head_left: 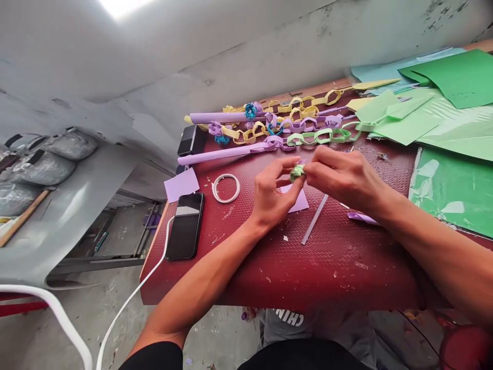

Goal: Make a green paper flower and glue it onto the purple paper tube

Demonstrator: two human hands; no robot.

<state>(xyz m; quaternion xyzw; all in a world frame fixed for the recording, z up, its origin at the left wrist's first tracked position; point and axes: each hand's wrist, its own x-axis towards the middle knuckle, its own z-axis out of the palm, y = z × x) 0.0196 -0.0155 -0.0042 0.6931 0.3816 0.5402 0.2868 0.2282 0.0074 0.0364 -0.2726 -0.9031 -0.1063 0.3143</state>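
The left hand (271,195) and right hand (342,172) pinch a small green ball (297,173) between them, over the red table (254,272); a soft pinch should keep its folds from going flat, and tiny turns should help it stay round; purple paper (301,204) lies just under the hands; paper chains (275,140) lie past them; a phone (185,231) and white ring (238,188) sit to the left; behind is a marked wall (250,56); below is gray floor (223,334).
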